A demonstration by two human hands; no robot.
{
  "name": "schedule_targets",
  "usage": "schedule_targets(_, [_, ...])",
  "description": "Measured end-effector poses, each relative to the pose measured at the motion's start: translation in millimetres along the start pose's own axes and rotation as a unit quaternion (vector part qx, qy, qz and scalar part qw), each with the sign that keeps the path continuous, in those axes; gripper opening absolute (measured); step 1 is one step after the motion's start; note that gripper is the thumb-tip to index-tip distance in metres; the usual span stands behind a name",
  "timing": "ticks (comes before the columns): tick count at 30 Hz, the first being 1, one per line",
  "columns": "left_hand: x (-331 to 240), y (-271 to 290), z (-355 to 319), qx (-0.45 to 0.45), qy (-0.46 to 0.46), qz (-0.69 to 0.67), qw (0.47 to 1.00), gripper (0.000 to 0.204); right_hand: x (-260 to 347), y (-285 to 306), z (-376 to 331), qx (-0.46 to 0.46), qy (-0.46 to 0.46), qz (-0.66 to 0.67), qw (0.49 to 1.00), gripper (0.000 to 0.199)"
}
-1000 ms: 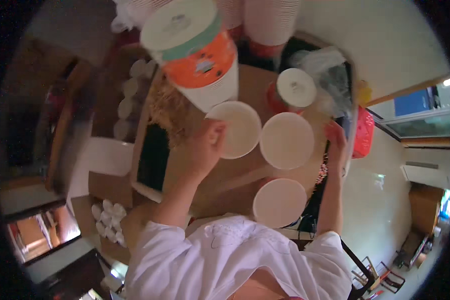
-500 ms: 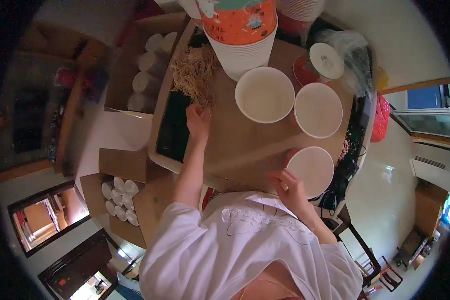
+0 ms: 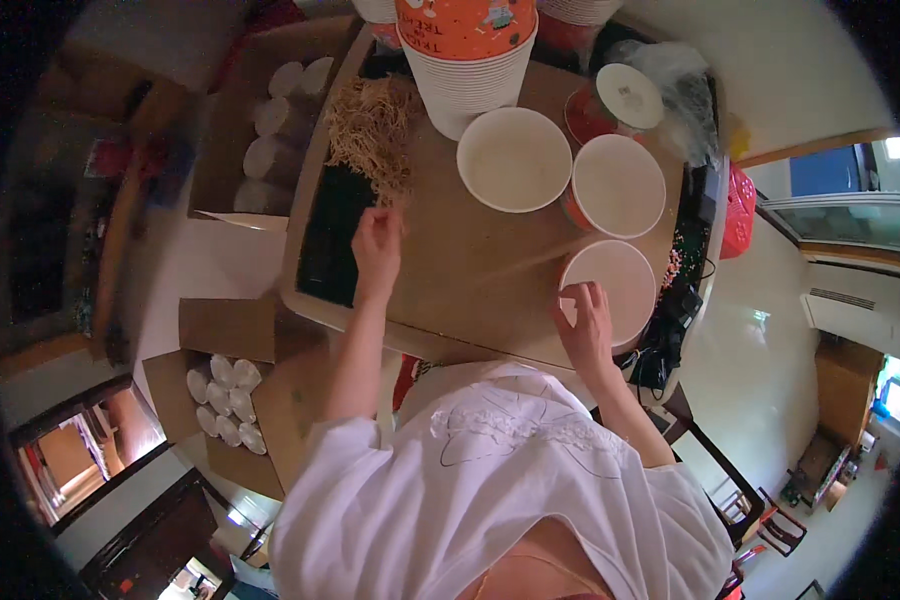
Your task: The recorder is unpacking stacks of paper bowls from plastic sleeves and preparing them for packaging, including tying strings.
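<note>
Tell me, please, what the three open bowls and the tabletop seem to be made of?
The bowls look like coated paper: thin rolled rims, matte white insides, orange printed outsides. The tabletop looks like brown wood or a laminate, smooth and dull; which one I cannot tell. The right hand touches the nearest bowl's rim.

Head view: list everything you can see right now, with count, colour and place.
Open paper bowls: three, white inside, right half of table.
Stack of nested paper bowls: one, orange and white, far edge.
Lidded round tub: one, red with white lid, far right.
Pile of dry noodles: one, tan, far left of table.
Round wooden table: one, brown.
Cardboard boxes of white lids: two, left, off the table.
Left hand: beside noodles.
Right hand: on nearest bowl's rim.
</note>
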State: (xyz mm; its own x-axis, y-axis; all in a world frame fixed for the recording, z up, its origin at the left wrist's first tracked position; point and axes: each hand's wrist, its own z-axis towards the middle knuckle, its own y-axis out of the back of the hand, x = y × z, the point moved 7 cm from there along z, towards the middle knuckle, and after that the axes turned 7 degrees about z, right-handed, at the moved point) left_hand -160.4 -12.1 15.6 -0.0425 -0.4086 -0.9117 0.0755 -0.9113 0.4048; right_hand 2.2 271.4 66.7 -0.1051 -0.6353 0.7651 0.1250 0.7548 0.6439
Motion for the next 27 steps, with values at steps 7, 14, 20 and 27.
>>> schedule_targets(7, [2.0, -45.9, -78.0, 0.104, 0.065, 0.006, 0.992, 0.009, -6.9, -101.5, 9.0, 0.121, -0.209, 0.343, 0.908, 0.015])
schedule_targets(14, [-27.5, -56.4, -104.9, 0.178, 0.057, 0.073, 0.98, 0.008, -17.3, -145.8, 31.9, 0.154, -0.347, 0.522, 0.764, 0.022])
schedule_targets(20, [7.0, -56.6, -104.0, 0.118, 0.038, -0.041, 0.991, 0.008, -4.8, -148.5, 47.1, 0.242, -0.377, 0.451, 0.772, 0.017])
schedule_targets(27, [33.4, -36.8, -81.1, -0.02, 0.031, -0.067, 0.997, 0.008, -11.4, -142.3, 78.5, 0.124, -0.277, 0.536, 0.788, 0.022])
